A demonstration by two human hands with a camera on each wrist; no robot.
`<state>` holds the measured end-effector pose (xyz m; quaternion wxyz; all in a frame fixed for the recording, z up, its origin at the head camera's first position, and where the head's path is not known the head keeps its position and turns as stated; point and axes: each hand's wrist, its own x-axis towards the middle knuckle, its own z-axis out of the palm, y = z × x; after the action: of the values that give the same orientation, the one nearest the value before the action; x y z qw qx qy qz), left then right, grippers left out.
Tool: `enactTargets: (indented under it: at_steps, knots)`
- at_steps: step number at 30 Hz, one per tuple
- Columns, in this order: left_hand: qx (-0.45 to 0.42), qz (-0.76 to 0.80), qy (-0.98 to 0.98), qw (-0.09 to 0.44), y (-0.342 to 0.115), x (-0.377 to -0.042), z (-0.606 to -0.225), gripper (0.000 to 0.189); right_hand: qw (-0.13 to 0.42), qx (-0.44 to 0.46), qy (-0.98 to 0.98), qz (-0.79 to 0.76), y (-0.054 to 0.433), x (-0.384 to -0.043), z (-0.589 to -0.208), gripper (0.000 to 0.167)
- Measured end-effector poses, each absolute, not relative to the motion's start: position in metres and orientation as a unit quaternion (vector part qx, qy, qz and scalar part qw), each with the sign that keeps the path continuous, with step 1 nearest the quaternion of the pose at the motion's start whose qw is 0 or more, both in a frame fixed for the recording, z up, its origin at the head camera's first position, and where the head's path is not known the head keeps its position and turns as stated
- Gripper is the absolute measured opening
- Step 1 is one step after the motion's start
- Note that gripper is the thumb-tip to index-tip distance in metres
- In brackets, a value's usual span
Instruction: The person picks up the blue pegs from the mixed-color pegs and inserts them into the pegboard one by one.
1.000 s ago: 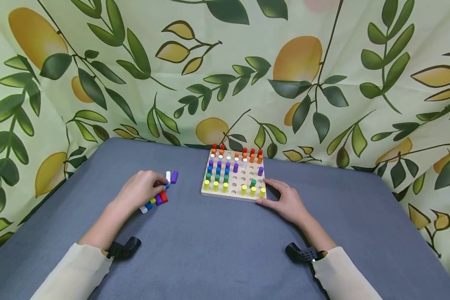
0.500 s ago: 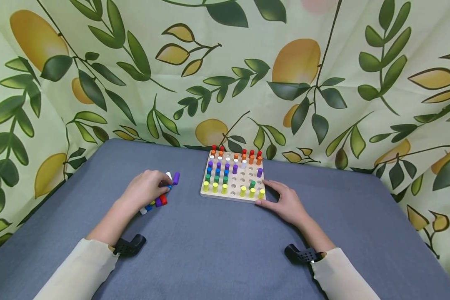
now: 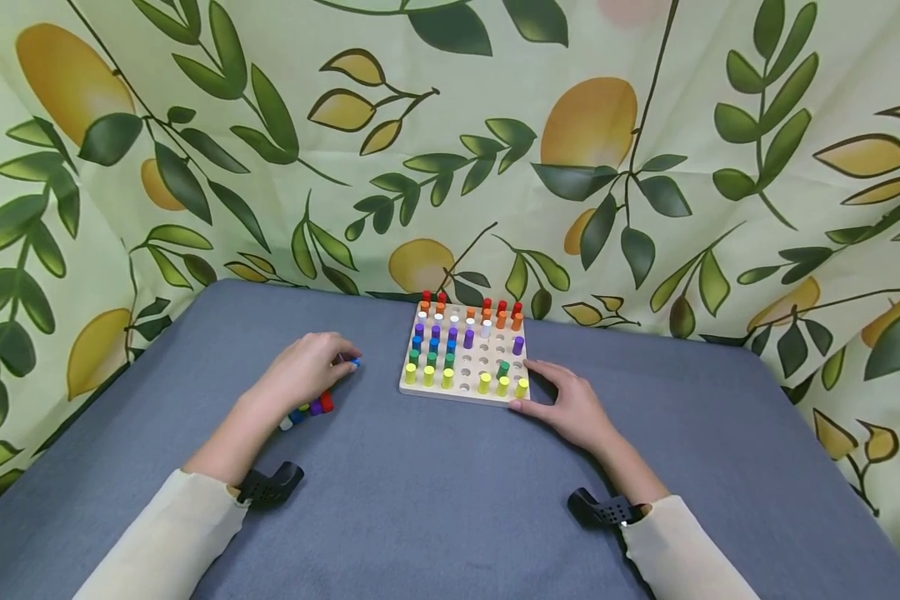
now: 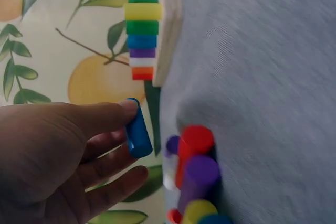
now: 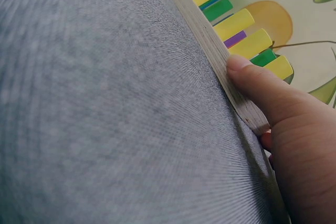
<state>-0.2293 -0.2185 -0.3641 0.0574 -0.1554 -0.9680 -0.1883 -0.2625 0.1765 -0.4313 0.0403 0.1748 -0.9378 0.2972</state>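
Observation:
My left hand (image 3: 303,367) pinches a blue peg (image 4: 139,132) between thumb and fingertips. It is held above the table, left of the wooden pegboard (image 3: 450,397). Below that hand lies a small pile of loose pegs, among them a red peg (image 4: 197,139) and a purple peg (image 4: 201,174); the hand hides part of the pile in the head view. My right hand (image 3: 570,407) grips the board's near right corner, thumb on the front edge and fingers along the right side. Coloured pegs stand upright in rows on the board, with several bare holes toward its middle and right.
A blue-grey cloth covers the table (image 3: 420,500). Behind it hangs a curtain (image 3: 450,167) printed with fruit and leaves, close to the board's far edge. Both wrists carry black camera mounts.
My left hand has lifted the blue peg from the pile and moved slightly right and away, toward the pegboard. The right hand stays on the board's corner.

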Motion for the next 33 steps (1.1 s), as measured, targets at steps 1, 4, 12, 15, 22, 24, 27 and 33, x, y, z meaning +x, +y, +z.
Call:
enactTargets:
  at_steps: [1,4,12,15,22,24,27,33]
  knots:
    - [-0.158,-0.189,-0.967,0.057,-0.216,-0.23,-0.363,0.023,0.039,0.174,-0.938,0.298,0.177,-0.262,-0.431,0.077]
    - [-0.161,-0.199,-0.965,0.058,-0.21,-0.234,-0.361,0.024,0.038,0.174,-0.937,0.299,0.177,-0.262,-0.431,0.077]
    - [-0.165,-0.227,-0.956,0.08,-0.185,-0.244,-0.345,0.02,0.035,0.173,-0.937,0.302,0.177,-0.261,-0.432,0.078]
    - [-0.167,-0.235,-0.954,0.086,-0.173,-0.246,-0.339,0.021,0.032,0.172,-0.937,0.302,0.176,-0.261,-0.431,0.078]
    - [-0.154,-0.273,-0.947,0.073,-0.143,-0.252,-0.33,0.024,0.033,0.173,-0.935,0.307,0.175,-0.26,-0.43,0.078]
    - [-0.156,-0.286,-0.943,0.067,-0.135,-0.255,-0.328,0.024,0.034,0.173,-0.935,0.307,0.175,-0.26,-0.43,0.078]
    - [-0.162,-0.302,-0.937,0.062,-0.125,-0.261,-0.327,0.023,0.035,0.172,-0.936,0.307,0.175,-0.26,-0.431,0.078]
    - [-0.172,-0.338,-0.923,0.066,-0.11,-0.269,-0.325,0.022,0.037,0.17,-0.936,0.306,0.176,-0.261,-0.431,0.078]
